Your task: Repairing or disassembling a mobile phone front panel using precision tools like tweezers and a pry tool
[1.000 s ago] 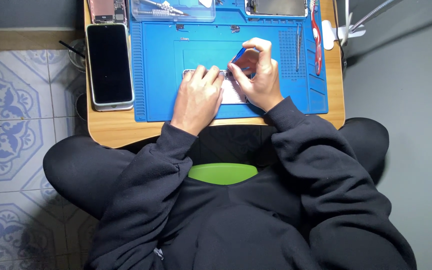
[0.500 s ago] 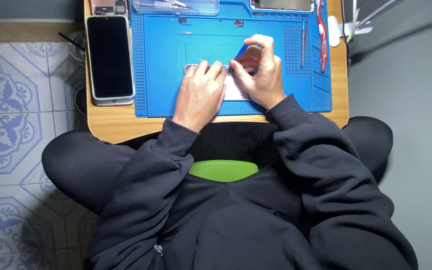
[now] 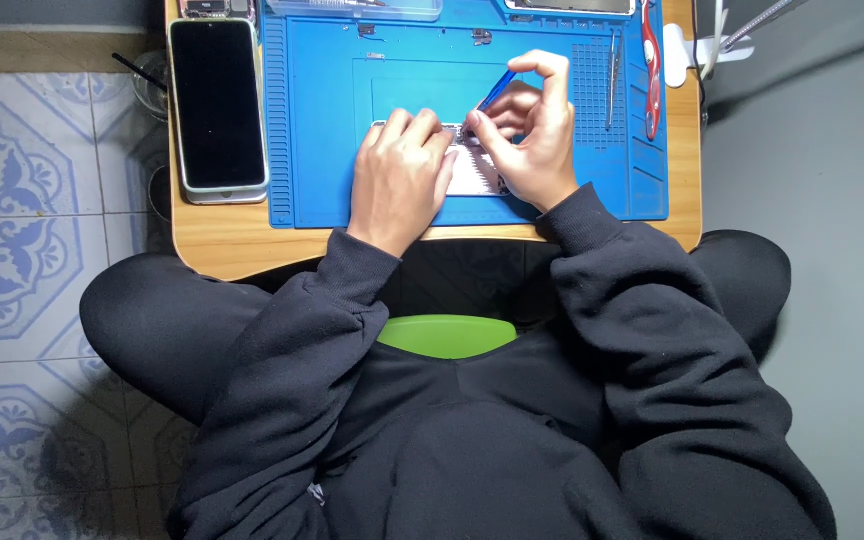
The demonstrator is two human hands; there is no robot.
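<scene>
While my left hand (image 3: 402, 175) lies flat with its fingers pressed down on the opened phone (image 3: 472, 172), my right hand (image 3: 532, 135) pinches a thin blue tool (image 3: 495, 92) between thumb and forefinger, its tip slanting down to the phone's upper edge. The phone rests near the middle of the blue work mat (image 3: 322, 150) on the small wooden table (image 3: 212, 235), and my two hands cover most of it, so only a pale strip shows between them. To the left, off the mat, a whole phone with a dark screen (image 3: 217, 105) lies face up. At the mat's right edge lie a red-handled tool (image 3: 651, 70) and tweezers (image 3: 613, 70), well apart from my hands. A clear tray (image 3: 372, 10) sits along the mat's far edge.
</scene>
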